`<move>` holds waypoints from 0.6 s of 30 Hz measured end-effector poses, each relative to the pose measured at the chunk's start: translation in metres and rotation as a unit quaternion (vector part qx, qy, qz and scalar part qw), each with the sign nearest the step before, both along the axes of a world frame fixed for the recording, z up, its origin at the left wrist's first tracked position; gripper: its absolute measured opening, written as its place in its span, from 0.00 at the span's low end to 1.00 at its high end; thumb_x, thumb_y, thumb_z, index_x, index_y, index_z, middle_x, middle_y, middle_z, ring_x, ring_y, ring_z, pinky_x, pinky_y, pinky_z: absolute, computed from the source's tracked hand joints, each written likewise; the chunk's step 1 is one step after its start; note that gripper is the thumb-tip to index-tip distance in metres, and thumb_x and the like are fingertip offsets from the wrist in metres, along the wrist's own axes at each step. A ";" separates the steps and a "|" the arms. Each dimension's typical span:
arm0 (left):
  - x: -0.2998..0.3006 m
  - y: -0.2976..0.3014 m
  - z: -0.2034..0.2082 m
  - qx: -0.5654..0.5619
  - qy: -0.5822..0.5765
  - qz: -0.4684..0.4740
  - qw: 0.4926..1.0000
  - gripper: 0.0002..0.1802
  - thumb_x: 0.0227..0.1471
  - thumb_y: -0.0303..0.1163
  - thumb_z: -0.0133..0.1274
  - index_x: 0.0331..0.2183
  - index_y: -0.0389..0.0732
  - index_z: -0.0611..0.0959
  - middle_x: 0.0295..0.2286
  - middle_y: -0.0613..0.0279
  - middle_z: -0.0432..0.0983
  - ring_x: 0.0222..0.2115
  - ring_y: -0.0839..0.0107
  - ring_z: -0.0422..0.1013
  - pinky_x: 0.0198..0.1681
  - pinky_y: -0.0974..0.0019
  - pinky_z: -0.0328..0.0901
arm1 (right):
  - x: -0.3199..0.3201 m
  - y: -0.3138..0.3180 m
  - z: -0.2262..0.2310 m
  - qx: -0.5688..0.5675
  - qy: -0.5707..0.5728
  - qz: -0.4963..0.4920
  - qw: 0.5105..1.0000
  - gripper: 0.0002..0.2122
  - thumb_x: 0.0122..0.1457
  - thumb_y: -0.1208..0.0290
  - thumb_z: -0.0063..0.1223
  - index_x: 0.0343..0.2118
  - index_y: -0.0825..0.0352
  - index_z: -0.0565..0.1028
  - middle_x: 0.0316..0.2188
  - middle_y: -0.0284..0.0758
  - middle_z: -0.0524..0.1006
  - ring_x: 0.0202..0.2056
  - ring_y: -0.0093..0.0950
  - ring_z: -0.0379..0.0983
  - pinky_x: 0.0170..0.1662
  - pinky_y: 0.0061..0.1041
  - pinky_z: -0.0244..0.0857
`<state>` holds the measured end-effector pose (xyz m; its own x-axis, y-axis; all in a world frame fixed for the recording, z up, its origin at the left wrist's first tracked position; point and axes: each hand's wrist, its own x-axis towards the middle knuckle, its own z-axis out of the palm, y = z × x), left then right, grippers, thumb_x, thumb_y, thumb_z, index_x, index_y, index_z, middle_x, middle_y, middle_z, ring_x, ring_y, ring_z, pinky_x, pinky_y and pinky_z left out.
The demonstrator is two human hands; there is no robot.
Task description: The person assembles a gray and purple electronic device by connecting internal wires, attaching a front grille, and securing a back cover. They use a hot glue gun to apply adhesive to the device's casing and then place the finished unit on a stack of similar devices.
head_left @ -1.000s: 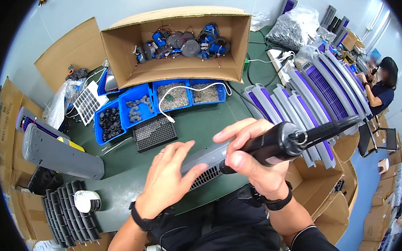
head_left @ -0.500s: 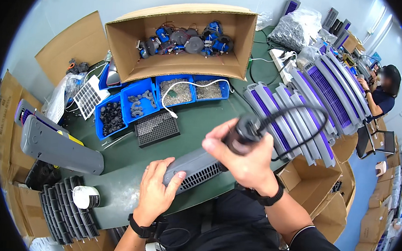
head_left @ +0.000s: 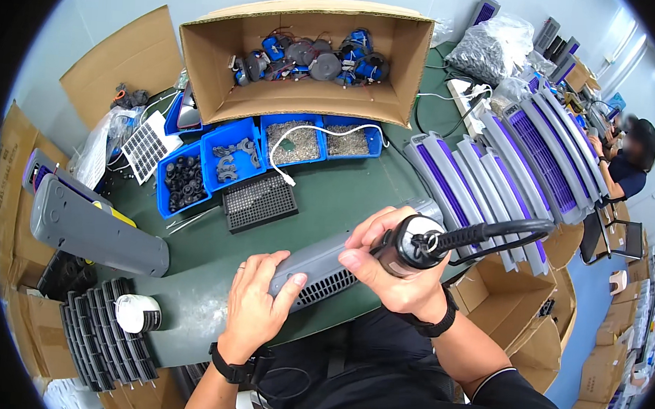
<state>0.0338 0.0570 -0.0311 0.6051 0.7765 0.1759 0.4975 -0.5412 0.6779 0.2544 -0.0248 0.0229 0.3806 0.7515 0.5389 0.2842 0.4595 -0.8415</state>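
A long grey plastic housing (head_left: pixel 317 264) with a slotted vent along its near side lies on the green bench in front of me. My left hand (head_left: pixel 259 298) grips its left end, fingers on top and thumb beside the slots. In my right hand (head_left: pixel 411 286) is a black corded electric screwdriver (head_left: pixel 406 249), held upright over the housing's right part. A thick black cable (head_left: pixel 485 232) loops off its top to the right. The tool's tip is hidden beneath my hand, so I cannot tell whether it touches the housing.
Blue bins (head_left: pixel 227 184) hold black knobs, grey clips and screws. Behind them stands a cardboard box (head_left: pixel 220 110) of motors. A perforated black block (head_left: pixel 261 204) lies nearby. Purple-grey housings (head_left: pixel 488 189) line the right; another grey housing (head_left: pixel 98 226) and white tub (head_left: pixel 137 314) are left. A co-worker (head_left: pixel 634 161) sits far right.
My right hand has brought the screwdriver nearer and lower over the housing, and its cable loop has dropped. The left hand keeps its grip; the view has shifted slightly.
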 end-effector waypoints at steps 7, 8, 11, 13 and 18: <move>0.002 -0.002 0.002 -0.009 -0.013 0.014 1.000 0.24 0.62 0.46 0.60 0.50 0.37 0.83 0.44 0.47 0.79 0.45 0.48 0.75 0.52 0.51 0.68 | 0.008 -0.004 0.005 0.018 -0.009 0.066 0.998 0.16 0.54 0.86 0.69 0.40 0.67 0.72 0.36 0.45 0.82 0.32 0.24 0.77 0.37 0.24 0.70; 0.003 -0.003 0.003 -0.020 -0.020 0.015 0.999 0.22 0.62 0.43 0.60 0.50 0.37 0.83 0.44 0.47 0.80 0.45 0.48 0.75 0.52 0.52 0.67 | 0.008 -0.005 0.008 0.026 -0.010 0.072 0.997 0.16 0.55 0.85 0.69 0.40 0.67 0.72 0.37 0.46 0.83 0.31 0.24 0.77 0.37 0.24 0.70; 0.003 -0.003 0.000 -0.030 -0.040 0.030 0.998 0.19 0.62 0.40 0.58 0.49 0.37 0.84 0.43 0.47 0.81 0.45 0.50 0.74 0.53 0.53 0.66 | 0.003 -0.012 0.023 0.043 -0.011 0.109 0.993 0.16 0.59 0.76 0.70 0.44 0.67 0.71 0.42 0.50 0.81 0.30 0.24 0.77 0.38 0.26 0.74; 0.004 -0.002 -0.005 -0.037 -0.064 0.032 0.997 0.19 0.64 0.40 0.56 0.48 0.36 0.84 0.43 0.47 0.81 0.45 0.49 0.74 0.53 0.53 0.66 | -0.012 -0.015 0.033 0.052 0.059 0.122 0.989 0.18 0.62 0.64 0.70 0.43 0.67 0.70 0.42 0.50 0.80 0.30 0.25 0.78 0.39 0.27 0.75; 0.002 -0.001 -0.020 -0.050 -0.116 0.045 0.991 0.17 0.68 0.38 0.49 0.47 0.36 0.84 0.42 0.47 0.81 0.44 0.49 0.73 0.52 0.52 0.66 | -0.049 -0.009 0.022 0.045 0.140 0.162 0.976 0.20 0.62 0.61 0.71 0.44 0.67 0.70 0.41 0.50 0.80 0.32 0.27 0.79 0.40 0.29 0.77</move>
<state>0.0358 0.0564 -0.0507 0.4843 0.8463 0.2220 0.3652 -0.4261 0.8277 0.2050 -0.0334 0.0449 0.2733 0.8113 0.5168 -0.1239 0.5625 -0.8175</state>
